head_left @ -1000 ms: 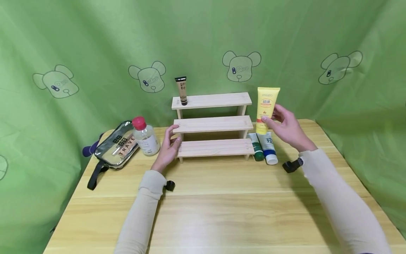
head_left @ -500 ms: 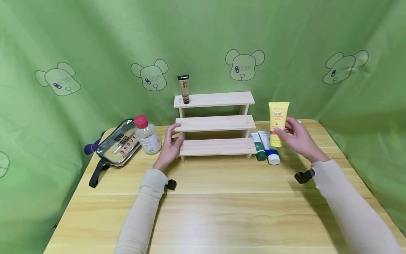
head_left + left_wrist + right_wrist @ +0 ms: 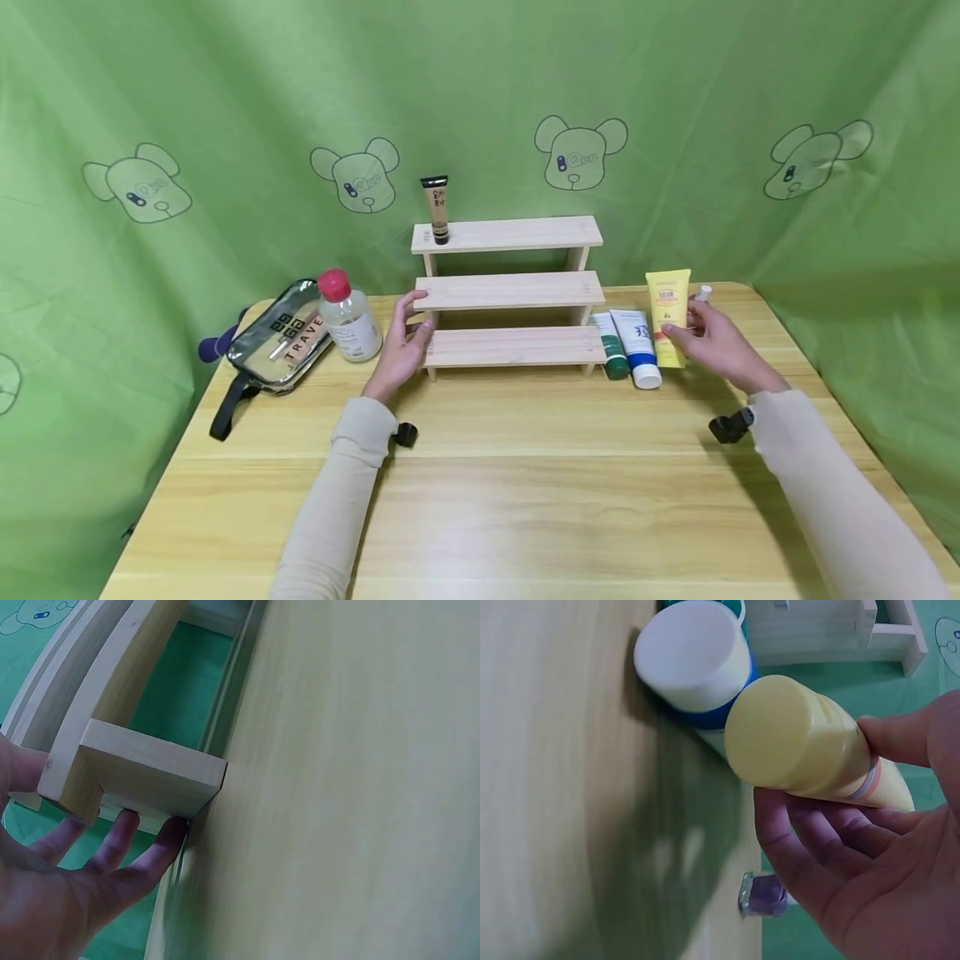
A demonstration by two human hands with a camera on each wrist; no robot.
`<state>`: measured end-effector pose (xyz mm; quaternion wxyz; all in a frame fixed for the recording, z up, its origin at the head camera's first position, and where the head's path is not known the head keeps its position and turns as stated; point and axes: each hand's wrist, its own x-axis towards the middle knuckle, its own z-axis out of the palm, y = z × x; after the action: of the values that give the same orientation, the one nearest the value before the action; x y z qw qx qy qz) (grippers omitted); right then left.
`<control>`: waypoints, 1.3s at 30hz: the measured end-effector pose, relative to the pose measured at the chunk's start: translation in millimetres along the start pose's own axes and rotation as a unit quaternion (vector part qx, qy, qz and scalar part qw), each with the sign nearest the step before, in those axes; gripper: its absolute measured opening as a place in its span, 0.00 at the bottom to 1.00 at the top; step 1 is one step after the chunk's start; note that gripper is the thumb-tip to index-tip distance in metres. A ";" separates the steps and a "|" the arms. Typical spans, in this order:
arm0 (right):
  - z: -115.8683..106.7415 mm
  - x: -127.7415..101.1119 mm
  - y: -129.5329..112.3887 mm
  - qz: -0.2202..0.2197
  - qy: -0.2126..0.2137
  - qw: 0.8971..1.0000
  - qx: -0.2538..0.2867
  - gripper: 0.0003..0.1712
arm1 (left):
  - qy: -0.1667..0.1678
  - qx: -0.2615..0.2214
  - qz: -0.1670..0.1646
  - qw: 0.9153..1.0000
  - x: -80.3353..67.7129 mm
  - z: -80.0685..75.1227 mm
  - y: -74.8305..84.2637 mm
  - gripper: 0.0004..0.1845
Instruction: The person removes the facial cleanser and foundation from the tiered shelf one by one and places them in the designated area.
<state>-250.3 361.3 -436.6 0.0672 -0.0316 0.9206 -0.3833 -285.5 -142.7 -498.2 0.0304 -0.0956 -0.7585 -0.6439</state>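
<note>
My right hand [image 3: 716, 342] grips a yellow squeeze tube [image 3: 669, 312], held upright with its cap down close over the table at the right. Its round cap end faces the camera in the right wrist view, thumb on one side and fingers on the other. Just left of it lie a white tube with a blue band and white cap [image 3: 636, 346] and a green-capped tube [image 3: 613, 354], partly behind the shelf. My left hand [image 3: 401, 350] touches the left end of a three-tier wooden shelf [image 3: 510, 292]; its fingertips [image 3: 127, 819] rest against the side panel.
A brown-beige tube [image 3: 437, 208] stands on the top tier's left end. Left of the shelf are a red-capped bottle [image 3: 351, 325] and a clear travel pouch [image 3: 277, 342]. A small purple item [image 3: 765, 894] with a white top stands behind my right hand. Green curtain [image 3: 480, 83] surrounds the table.
My right hand has moved right and down with the yellow tube, from over the two lying tubes to beside them. My left hand has stayed at the shelf's end.
</note>
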 end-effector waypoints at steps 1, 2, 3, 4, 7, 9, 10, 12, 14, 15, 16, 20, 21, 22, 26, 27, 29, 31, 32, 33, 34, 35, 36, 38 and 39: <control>-0.3 -0.1 2.5 0.006 -0.003 1.000 -0.002 0.44 | 0.000 0.000 -0.001 1.000 0.0 0.2 0.1 0.29; -0.8 -0.3 4.7 0.013 -0.006 1.000 -0.003 0.45 | 0.000 0.001 -0.001 1.000 -0.1 0.6 0.3 0.29; -1.2 -0.4 7.1 0.019 -0.008 1.000 -0.004 0.46 | 0.001 0.001 0.000 1.000 0.1 1.0 0.3 0.29; -1.6 -0.6 9.1 0.026 -0.012 1.000 -0.006 0.47 | 0.003 0.002 -0.001 1.000 0.2 1.2 0.2 0.29; -1.7 -1.6 14.8 0.044 -0.019 0.999 -0.013 0.49 | 0.007 0.004 -0.001 1.000 0.6 2.0 0.1 0.28; -0.7 -2.9 18.3 0.053 -0.021 0.998 -0.018 0.49 | 0.008 0.003 0.001 1.000 0.7 2.2 0.3 0.28; 0.0 -3.1 19.5 0.056 -0.023 0.998 -0.019 0.49 | 0.007 0.002 0.002 1.000 0.7 2.1 0.3 0.28; 1.6 -3.2 21.9 0.059 -0.025 0.998 -0.023 0.48 | 0.006 0.000 0.002 1.000 0.7 1.8 0.5 0.28; 2.8 -3.0 24.0 0.063 -0.031 0.997 -0.022 0.49 | 0.005 -0.002 0.003 1.000 0.6 1.7 0.9 0.28; 3.2 -2.8 24.8 0.064 -0.034 0.997 -0.020 0.49 | 0.005 -0.003 0.003 1.000 0.7 1.7 1.1 0.28; 3.4 -2.5 25.6 0.067 -0.038 0.997 -0.018 0.50 | 0.005 -0.004 0.005 1.000 0.7 1.7 1.2 0.28; 3.3 -1.0 28.4 0.082 -0.048 0.995 -0.014 0.52 | 0.007 -0.009 0.008 1.000 0.6 1.5 2.0 0.27; 3.3 -0.7 28.8 0.085 -0.050 0.995 -0.016 0.52 | 0.007 -0.009 0.008 1.000 0.5 1.4 2.0 0.27; 3.4 -0.4 29.3 0.088 -0.051 0.995 -0.017 0.53 | 0.007 -0.010 0.008 1.000 0.5 1.3 2.0 0.27; 4.2 -0.1 29.6 0.086 -0.048 0.995 -0.019 0.52 | 0.008 -0.007 0.004 1.000 0.8 1.4 1.1 0.27; 4.6 -0.2 29.5 0.084 -0.045 0.995 -0.019 0.51 | 0.009 -0.006 0.004 1.000 1.0 1.5 0.8 0.28; 5.9 -0.1 29.5 0.078 -0.040 0.996 -0.018 0.50 | 0.009 -0.004 0.003 1.000 1.1 1.6 0.1 0.28; 7.4 0.2 29.2 0.075 -0.033 0.996 -0.023 0.51 | 0.009 -0.003 0.004 1.000 1.0 1.6 0.1 0.28; 8.3 0.3 29.2 0.072 -0.028 0.997 -0.028 0.50 | 0.009 -0.002 0.005 1.000 1.0 1.5 0.0 0.28; 9.2 0.6 29.3 0.070 -0.023 0.997 -0.033 0.50 | 0.009 -0.001 0.005 1.000 1.1 1.3 0.1 0.28; 10.1 0.7 29.3 0.067 -0.017 0.997 -0.036 0.49 | 0.009 -0.001 0.006 1.000 1.2 1.3 0.1 0.28; 10.9 0.9 29.6 0.063 -0.011 0.997 -0.041 0.48 | 0.009 0.000 0.006 1.000 1.3 1.1 -0.1 0.28; 11.6 0.8 29.2 0.062 -0.004 0.997 -0.043 0.47 | 0.008 0.001 0.007 1.000 1.4 1.1 -0.1 0.28; 12.6 0.4 28.7 0.059 0.009 0.997 -0.044 0.44 | 0.008 0.002 0.006 1.000 1.5 1.0 -0.5 0.29; 12.8 0.3 28.7 0.058 0.014 0.997 -0.042 0.43 | 0.008 0.002 0.005 1.000 1.6 0.9 -0.6 0.29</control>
<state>-249.0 372.5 -465.9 0.0745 0.0245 0.9372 -0.3399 -287.1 -141.7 -498.7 0.0396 -0.0944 -0.7592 -0.6428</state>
